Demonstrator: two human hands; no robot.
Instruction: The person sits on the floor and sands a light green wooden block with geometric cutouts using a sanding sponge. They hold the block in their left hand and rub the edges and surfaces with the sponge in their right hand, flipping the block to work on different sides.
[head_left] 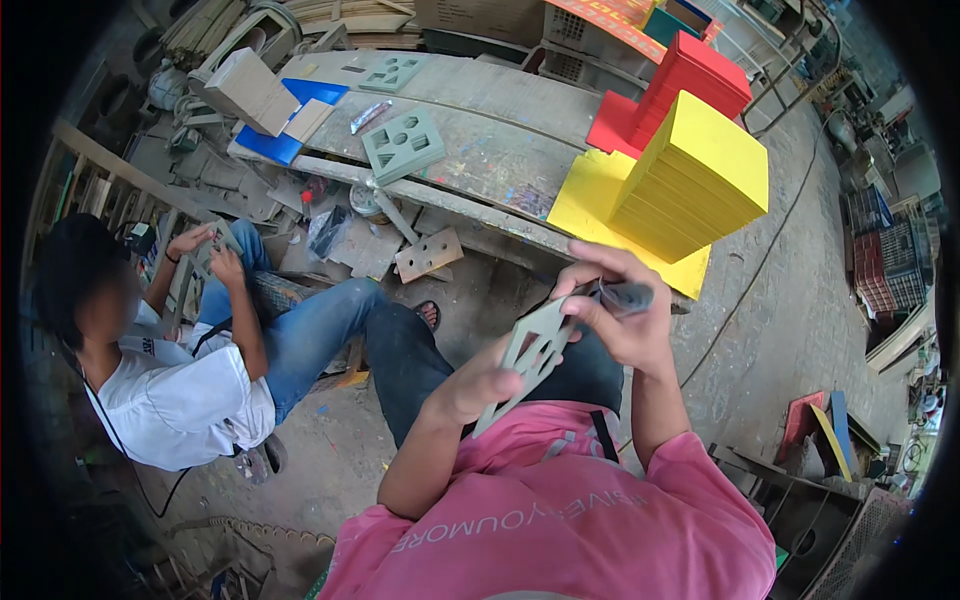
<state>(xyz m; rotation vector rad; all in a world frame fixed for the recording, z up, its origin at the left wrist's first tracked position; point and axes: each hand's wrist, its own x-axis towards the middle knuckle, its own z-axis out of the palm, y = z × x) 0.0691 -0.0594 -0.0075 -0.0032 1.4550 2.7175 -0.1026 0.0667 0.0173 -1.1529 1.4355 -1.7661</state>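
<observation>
Above my lap, my left hand is closed on a pale green board with shaped cut-outs. The board stands tilted, one face toward my right. My right hand is at its far end, fingers bent around a dark grey folded sheet that looks like sandpaper. The sheet is slightly blurred, and the fingers partly cover where it meets the board. More pale green cut-out boards lie stacked on the workbench in front of me.
On the bench's right stand a tall yellow stack and a red stack; blue boards with a wooden block lie left. A seated co-worker holds a similar board. A wooden piece with holes sits below the bench.
</observation>
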